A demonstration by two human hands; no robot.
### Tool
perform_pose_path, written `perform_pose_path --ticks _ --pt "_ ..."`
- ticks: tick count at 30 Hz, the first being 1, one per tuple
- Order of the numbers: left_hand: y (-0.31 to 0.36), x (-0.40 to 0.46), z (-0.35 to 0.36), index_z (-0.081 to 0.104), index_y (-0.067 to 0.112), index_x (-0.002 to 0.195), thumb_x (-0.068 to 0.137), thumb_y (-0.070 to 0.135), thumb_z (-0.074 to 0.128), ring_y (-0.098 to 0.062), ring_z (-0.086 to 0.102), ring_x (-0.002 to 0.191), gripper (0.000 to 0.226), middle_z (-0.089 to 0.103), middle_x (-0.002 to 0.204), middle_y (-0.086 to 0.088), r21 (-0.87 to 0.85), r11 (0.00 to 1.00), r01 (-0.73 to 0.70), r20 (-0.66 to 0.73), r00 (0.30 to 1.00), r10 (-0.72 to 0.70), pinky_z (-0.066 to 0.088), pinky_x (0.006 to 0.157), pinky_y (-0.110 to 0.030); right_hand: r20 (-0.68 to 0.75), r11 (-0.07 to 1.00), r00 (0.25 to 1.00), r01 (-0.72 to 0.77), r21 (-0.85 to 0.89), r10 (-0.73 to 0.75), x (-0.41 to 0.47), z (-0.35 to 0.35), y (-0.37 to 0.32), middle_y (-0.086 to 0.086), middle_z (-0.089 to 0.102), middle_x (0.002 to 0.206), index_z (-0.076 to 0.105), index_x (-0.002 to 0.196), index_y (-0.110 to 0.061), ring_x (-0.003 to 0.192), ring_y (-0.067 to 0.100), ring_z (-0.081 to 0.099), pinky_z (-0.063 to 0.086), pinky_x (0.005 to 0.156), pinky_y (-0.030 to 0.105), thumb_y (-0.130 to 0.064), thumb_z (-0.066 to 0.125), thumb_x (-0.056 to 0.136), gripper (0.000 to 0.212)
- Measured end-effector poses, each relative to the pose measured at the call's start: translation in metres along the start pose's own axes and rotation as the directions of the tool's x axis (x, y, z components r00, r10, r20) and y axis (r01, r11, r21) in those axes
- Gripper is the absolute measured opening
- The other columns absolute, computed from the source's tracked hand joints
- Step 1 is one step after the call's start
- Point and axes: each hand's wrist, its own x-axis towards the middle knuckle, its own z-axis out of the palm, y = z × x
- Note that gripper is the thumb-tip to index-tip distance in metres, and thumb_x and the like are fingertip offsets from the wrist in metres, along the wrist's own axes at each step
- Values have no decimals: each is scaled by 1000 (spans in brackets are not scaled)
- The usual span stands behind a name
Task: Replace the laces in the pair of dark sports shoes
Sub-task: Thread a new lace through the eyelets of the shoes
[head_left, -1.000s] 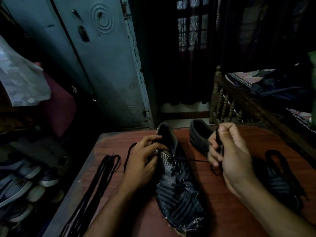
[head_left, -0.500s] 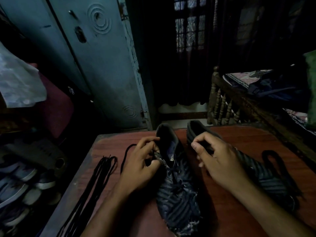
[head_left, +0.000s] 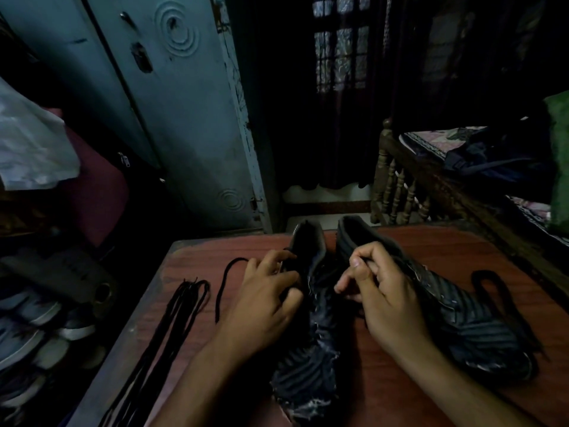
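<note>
Shoe pile: far left, off the table edge, I see a heap of pale sneakers (head_left: 34, 328) in deep shadow.
Spare laces: a bundle of black laces (head_left: 160, 340) lies stretched along the left side of the table (head_left: 197, 254), running towards me.
Loose lace end: one black lace (head_left: 222, 286) curves from beside the spare laces up to my left hand.
Left hand: my left hand (head_left: 264, 300) has its fingers curled onto the left side of the near shoe's collar, gripping it; whether the lace end is pinched as well, I cannot tell in this light.
Near shoe: the dark striped shoe (head_left: 308, 359) lies mid-table, toe towards me, heel opening away, between my two hands.
Right hand: my right hand (head_left: 385, 300) is curled, thumb and forefinger pinching a thin dark lace strand just above the near shoe's eyelets.
Hands together: both are close, either side of the shoe's throat, not touching each other.
Second shoe: the other dark shoe (head_left: 468, 322) lies just right of the first, partly behind my right hand.
Right lace: another black lace (head_left: 492, 291) loops on the table touching the second shoe's right side.
Bed: a wooden railed bed (head_left: 409, 192) stands beyond the table's right edge.
</note>
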Motion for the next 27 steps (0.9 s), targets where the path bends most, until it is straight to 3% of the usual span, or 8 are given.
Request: perform_pose_path --ticks 3,7,12,15,17,21,23,27 --pt "-1 -2 -5 67 33 88 83 56 38 -12 33 110 38 44 136 19 24 999 25 43 999 -26 29 88 -18 15 995 998 -62 79 61 1 -1 -1 -1 67 77 54 91 -19 77 12 72 62 72 45 -26 45 104 17" --pt "-1 -3 -8 69 39 87 94 45 64 -5 28 117 11 41 133 25 -97 990 97 76 993 -90 21 90 -2 23 990 997 -76 116 74 2 -3 0 4 66 73 57 88 -19 76 15 74 63 69 44 -22 49 103 17" --pt "1 -2 -7 63 46 79 93 40 71 1 30 123 17 39 125 34 -200 971 128 74 991 -116 23 97 -7 19 991 998 -64 115 62 3 -5 0 1 72 76 61 85 -20 71 15 73 62 58 43 -14 59 98 15" --pt "0 -2 -9 66 43 83 92 40 73 5 29 121 11 39 123 32 -212 969 130 97 989 -112 22 96 -4 14 999 1000 3 38 -3 3 -5 1 -8 74 81 64 91 -27 70 9 72 59 59 36 -20 65 93 8" --pt "-1 -2 -8 66 41 85 92 40 72 8 27 121 9 38 123 32 -186 975 120 96 990 -103 21 95 -3 79 993 994 86 -80 -80 3 -5 3 -13 71 88 66 101 -33 78 6 69 56 64 26 -24 74 88 17" --pt "1 -5 4 56 44 87 97 44 63 -4 30 122 11 36 125 33 -144 986 80 24 997 -77 24 98 -9 250 935 947 262 -241 -201 3 -4 7 -14 58 93 67 117 -35 79 9 60 50 65 22 -20 79 86 37" --pt "2 -5 11 54 42 93 95 48 54 -4 28 123 7 34 127 33 -128 990 50 -20 998 -53 22 98 -9 246 911 937 313 -269 -249 4 -4 7 -17 58 93 71 109 -29 83 4 60 48 69 18 -19 78 86 26" --pt "0 -4 14 53 46 102 92 61 47 -7 29 125 19 37 119 29 -99 995 15 -57 998 -21 23 101 -12 219 901 944 305 -308 -245 6 -7 8 -17 62 92 72 97 -26 85 2 62 49 71 21 -21 77 88 12"
